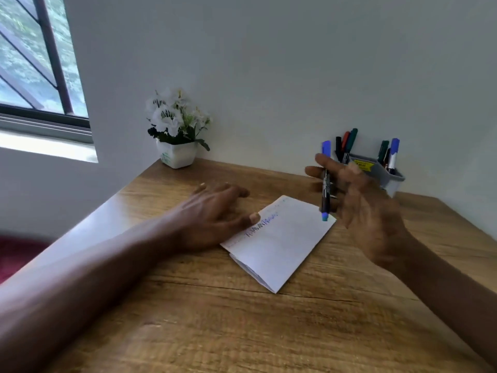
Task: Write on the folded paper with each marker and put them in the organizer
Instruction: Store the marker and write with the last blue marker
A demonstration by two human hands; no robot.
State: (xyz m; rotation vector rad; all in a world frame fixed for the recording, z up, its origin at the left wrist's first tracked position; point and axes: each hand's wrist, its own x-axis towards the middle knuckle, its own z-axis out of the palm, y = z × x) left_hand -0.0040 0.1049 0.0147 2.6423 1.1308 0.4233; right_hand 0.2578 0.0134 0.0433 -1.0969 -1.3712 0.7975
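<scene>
A folded white paper (282,243) lies on the wooden table (242,332), with scribbled lines of ink along its left edge. My left hand (215,214) rests flat on the table, fingers spread, its thumb touching the paper's left edge. My right hand (360,208) hovers above the paper's far right corner and holds a blue marker (326,184) upright between thumb and fingers, capped at both ends. Behind it stands the grey organizer (382,170) against the wall, with several markers standing in it.
A white pot of white flowers (177,130) stands at the table's back left corner. A window (35,63) is at the far left. The wall runs along the table's back edge. A red surface (16,254) lies low on the left.
</scene>
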